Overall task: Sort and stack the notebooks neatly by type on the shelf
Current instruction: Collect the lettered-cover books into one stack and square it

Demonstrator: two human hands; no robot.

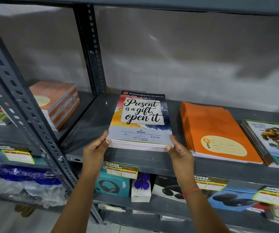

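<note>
Both hands clasp a stack of "Present is a gift, open it" notebooks (pixel 141 121) lying flat on the grey metal shelf (pixel 91 121): the left hand (pixel 94 148) closes its grip on the near left corner, thumb on the cover, while the right hand (pixel 180 150) pinches the near right corner. Just to the right lies a stack of orange notebooks (pixel 214 130), and further right a stack of notebooks with a cartoon lion cover (pixel 273 140). In the bay to the left, beyond the slotted upright (pixel 22 105), sits a stack of brown-covered notebooks (pixel 58 101).
</note>
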